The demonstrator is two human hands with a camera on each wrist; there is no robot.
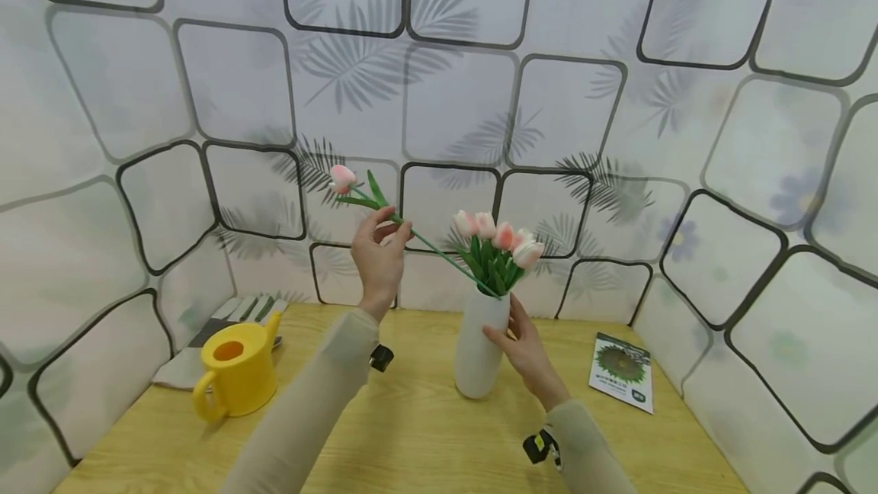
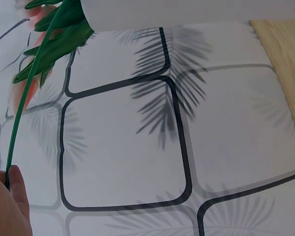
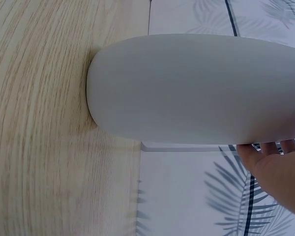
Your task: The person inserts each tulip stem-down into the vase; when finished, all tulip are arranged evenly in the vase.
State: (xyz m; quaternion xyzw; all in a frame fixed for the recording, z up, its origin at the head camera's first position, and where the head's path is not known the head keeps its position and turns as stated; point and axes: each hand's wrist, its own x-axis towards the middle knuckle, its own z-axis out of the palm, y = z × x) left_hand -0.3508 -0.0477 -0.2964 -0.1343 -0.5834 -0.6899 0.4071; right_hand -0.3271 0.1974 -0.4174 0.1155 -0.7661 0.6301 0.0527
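Note:
A pink artificial tulip slants across the head view, its thin green stem pinched by my left hand just below the leaves. The stem's lower end reaches the mouth of a white vase; whether it is inside I cannot tell. Several pink and white tulips with green leaves stand in that vase. My right hand grips the vase's upper right side, thumb in front and fingers partly hidden behind. In the right wrist view, the upright vase appears sideways, its base on the wooden table.
A yellow watering can stands at the left of the table, with grey-white printed material behind it. On the right lies a seed packet with a sunflower-like picture. Patterned wall covering encloses the table's back and sides.

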